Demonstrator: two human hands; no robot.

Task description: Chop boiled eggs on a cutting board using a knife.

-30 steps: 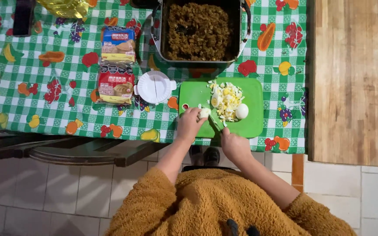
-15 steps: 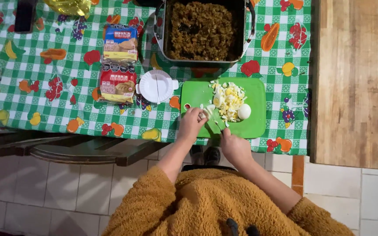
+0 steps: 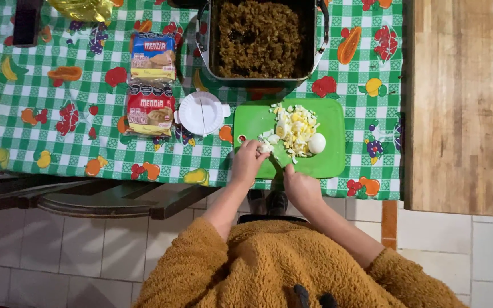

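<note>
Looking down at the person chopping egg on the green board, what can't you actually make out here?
- Knife blade: too small and blurred in the head view.
- Egg piece under the left hand: mostly covered by its fingers.
- Right hand: its grip is hidden.
- Pan of dark food: top cut off by the frame edge.

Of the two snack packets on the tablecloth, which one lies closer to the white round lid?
The red packet, the lower one in view: it lies just left of the white round lid. The blue-and-yellow packet sits farther up.

even, fairly bright indoor light from above; colours vivid on the surface (image 3: 75, 74), shadows soft and short. slight softness overall, floor tiles (image 3: 87, 256) dimmer, no strong glare.
</note>
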